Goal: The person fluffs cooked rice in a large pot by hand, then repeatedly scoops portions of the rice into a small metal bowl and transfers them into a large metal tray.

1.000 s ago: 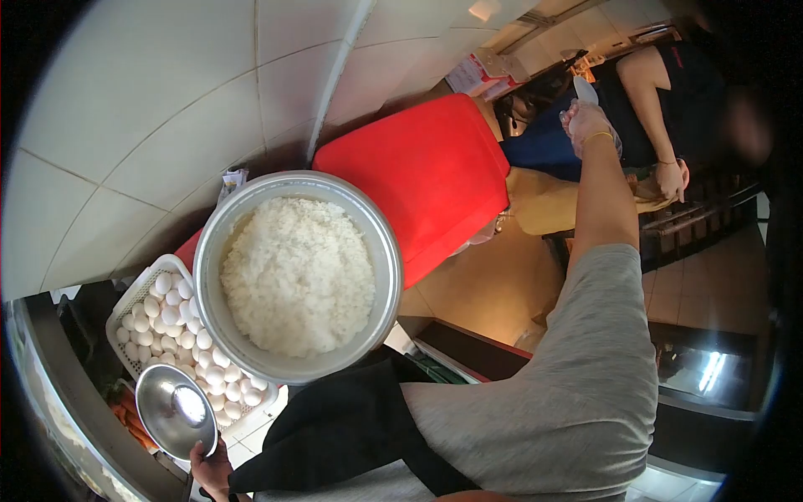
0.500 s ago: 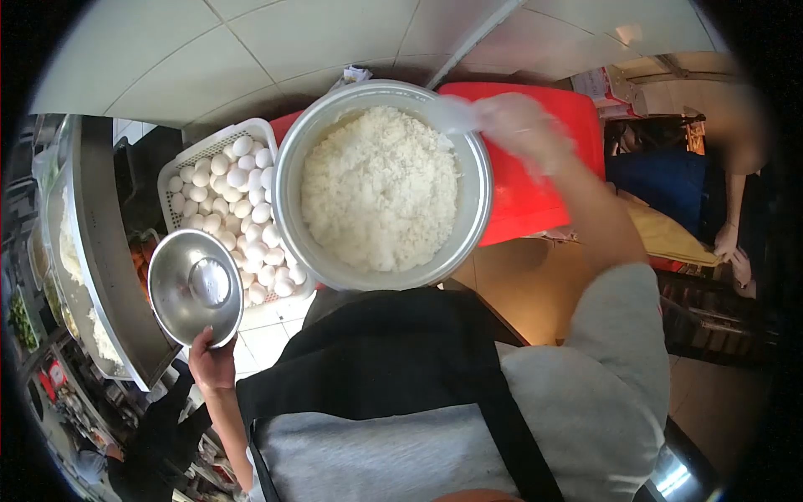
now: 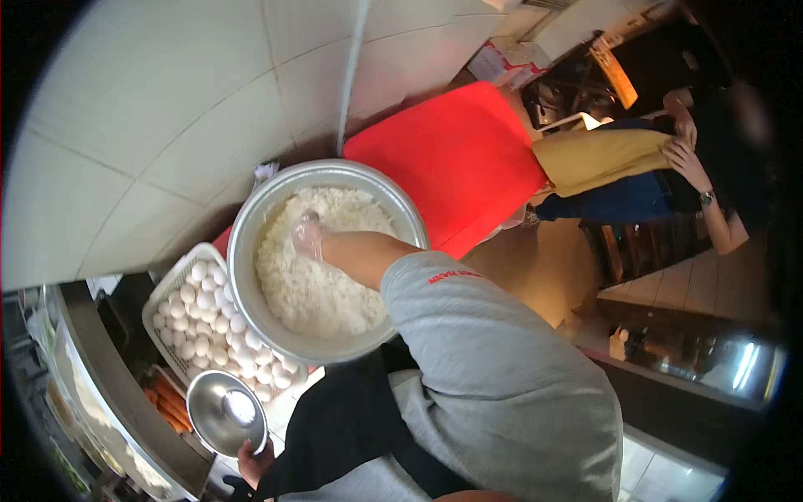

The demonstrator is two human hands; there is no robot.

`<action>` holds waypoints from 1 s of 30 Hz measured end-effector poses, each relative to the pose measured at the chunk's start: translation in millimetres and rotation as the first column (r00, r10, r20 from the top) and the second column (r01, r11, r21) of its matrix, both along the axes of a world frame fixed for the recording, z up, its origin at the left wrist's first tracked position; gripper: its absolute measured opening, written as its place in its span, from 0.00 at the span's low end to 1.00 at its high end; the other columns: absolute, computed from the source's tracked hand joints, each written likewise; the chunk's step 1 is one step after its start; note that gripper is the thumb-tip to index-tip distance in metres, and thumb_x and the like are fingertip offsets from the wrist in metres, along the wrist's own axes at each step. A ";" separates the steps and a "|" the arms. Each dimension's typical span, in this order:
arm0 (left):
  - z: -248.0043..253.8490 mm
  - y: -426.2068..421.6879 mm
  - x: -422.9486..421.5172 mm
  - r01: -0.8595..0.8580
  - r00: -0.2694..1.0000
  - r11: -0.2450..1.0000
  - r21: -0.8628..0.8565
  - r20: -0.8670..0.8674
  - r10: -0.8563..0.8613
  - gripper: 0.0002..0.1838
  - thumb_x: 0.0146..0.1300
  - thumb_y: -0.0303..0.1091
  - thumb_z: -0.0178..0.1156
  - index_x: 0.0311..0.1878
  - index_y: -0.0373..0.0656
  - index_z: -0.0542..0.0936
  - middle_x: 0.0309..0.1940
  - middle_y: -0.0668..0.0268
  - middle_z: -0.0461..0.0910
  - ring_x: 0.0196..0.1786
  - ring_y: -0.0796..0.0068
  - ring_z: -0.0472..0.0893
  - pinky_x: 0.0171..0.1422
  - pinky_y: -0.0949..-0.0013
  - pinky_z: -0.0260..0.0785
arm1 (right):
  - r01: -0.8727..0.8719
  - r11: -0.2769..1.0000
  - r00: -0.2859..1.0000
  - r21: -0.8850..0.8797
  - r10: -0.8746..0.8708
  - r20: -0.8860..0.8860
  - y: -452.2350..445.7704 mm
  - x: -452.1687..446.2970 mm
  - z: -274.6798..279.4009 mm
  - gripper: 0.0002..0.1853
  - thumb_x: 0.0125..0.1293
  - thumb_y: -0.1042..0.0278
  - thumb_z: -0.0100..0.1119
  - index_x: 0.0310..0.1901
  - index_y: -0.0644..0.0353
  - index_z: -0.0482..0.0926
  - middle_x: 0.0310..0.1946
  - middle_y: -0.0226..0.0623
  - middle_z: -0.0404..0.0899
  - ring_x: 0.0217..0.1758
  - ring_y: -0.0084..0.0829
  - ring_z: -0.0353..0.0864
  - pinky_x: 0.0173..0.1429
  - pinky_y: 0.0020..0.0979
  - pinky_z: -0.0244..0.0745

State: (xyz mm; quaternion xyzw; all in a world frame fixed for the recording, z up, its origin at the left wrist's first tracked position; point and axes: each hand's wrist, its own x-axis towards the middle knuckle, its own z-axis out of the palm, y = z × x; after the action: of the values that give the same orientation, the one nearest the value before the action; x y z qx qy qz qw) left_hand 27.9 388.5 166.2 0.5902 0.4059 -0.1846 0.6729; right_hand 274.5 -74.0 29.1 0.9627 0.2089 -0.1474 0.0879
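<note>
A large round metal pot [image 3: 245, 293] full of cooked white rice [image 3: 335, 293] stands in front of me. My right hand [image 3: 309, 237], in a clear plastic glove, is down at the rice on the far left side of the pot. Its fingers are hidden, so whether it grips anything does not show. Low at the left, my left hand [image 3: 255, 463] grips a shiny steel bowl [image 3: 213, 418] by its near rim. The bowl is tilted with its mouth upward, and I see no food in it.
A white plastic basket [image 3: 159, 335] of eggs [image 3: 209, 322] stands left of the pot, with carrots [image 3: 171, 406] below it. A red lid-like surface [image 3: 452, 167] lies to the right. Farther right, another person's hands hold a yellow cloth [image 3: 611, 159]. A tiled wall [image 3: 167, 109] rises behind.
My right hand has come from the pot's far right rim, where it was blurred with something whitish, across into the rice. My view has turned, and the bowl stays in my left hand.
</note>
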 end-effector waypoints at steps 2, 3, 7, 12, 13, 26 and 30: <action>12.3 -2.5 13.1 -0.333 0.941 0.892 -0.307 -0.163 0.296 0.16 0.49 0.27 0.53 0.43 0.32 0.72 0.45 0.55 0.75 0.49 0.56 0.74 0.50 0.54 0.69 | -0.056 0.998 0.997 0.032 0.058 -0.056 -8.0 -6.4 -14.8 0.07 0.48 0.66 0.56 0.27 0.53 0.83 0.25 0.33 0.80 0.32 0.35 0.78 0.32 0.45 0.67; 16.7 -12.8 15.5 -0.343 0.939 0.907 -0.244 -0.109 0.326 0.16 0.49 0.27 0.54 0.43 0.32 0.72 0.44 0.56 0.75 0.47 0.57 0.75 0.48 0.56 0.70 | -0.090 0.995 0.992 0.050 0.094 -0.086 -10.2 -9.0 -20.6 0.07 0.48 0.66 0.56 0.27 0.53 0.83 0.25 0.32 0.80 0.32 0.35 0.78 0.31 0.44 0.67; 36.4 -30.8 33.5 -0.317 0.947 0.923 -0.217 -0.126 0.296 0.15 0.50 0.27 0.54 0.42 0.34 0.72 0.40 0.58 0.76 0.43 0.59 0.76 0.44 0.59 0.70 | -0.180 0.981 0.964 -0.078 0.160 -0.213 -7.6 -41.5 1.8 0.08 0.47 0.66 0.58 0.30 0.53 0.83 0.27 0.33 0.80 0.33 0.35 0.78 0.30 0.45 0.68; 7.3 -6.3 38.6 -0.309 0.951 0.877 -0.369 -0.129 0.281 0.16 0.49 0.28 0.53 0.44 0.35 0.71 0.39 0.57 0.76 0.40 0.58 0.76 0.39 0.62 0.70 | -0.396 0.905 0.876 -0.154 0.321 -0.361 -22.0 -73.7 34.4 0.08 0.47 0.67 0.59 0.30 0.56 0.83 0.28 0.34 0.81 0.33 0.38 0.78 0.29 0.44 0.69; 10.6 -14.6 39.5 -0.350 0.937 0.872 -0.343 -0.128 0.326 0.17 0.49 0.28 0.53 0.44 0.35 0.70 0.38 0.56 0.76 0.39 0.58 0.76 0.38 0.62 0.70 | -0.391 0.908 0.880 -0.148 0.322 -0.350 -25.1 -82.5 43.1 0.08 0.47 0.68 0.58 0.29 0.57 0.83 0.27 0.34 0.81 0.32 0.39 0.78 0.28 0.44 0.68; 34.3 -64.2 53.8 -0.292 0.956 0.894 -0.340 -0.091 0.278 0.20 0.49 0.28 0.51 0.47 0.32 0.69 0.42 0.53 0.74 0.41 0.57 0.75 0.43 0.59 0.69 | 0.119 0.992 0.945 -0.032 -0.123 -0.304 -45.1 -116.0 38.0 0.10 0.46 0.69 0.59 0.32 0.56 0.84 0.32 0.38 0.82 0.37 0.39 0.80 0.32 0.44 0.72; 39.8 -63.0 41.4 -0.288 0.958 0.905 -0.314 -0.086 0.275 0.20 0.49 0.28 0.51 0.48 0.32 0.69 0.43 0.54 0.74 0.43 0.57 0.75 0.46 0.59 0.68 | 0.132 0.988 0.970 0.079 -0.112 -0.218 -43.0 -102.8 -15.9 0.09 0.44 0.69 0.58 0.28 0.57 0.84 0.27 0.37 0.82 0.34 0.39 0.81 0.29 0.45 0.71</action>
State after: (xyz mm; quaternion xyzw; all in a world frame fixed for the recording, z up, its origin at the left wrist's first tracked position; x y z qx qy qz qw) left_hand 69.3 325.5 206.1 0.4033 0.4642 -0.1610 0.7720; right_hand 171.7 -117.0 13.2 0.9555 0.1641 -0.2449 0.0112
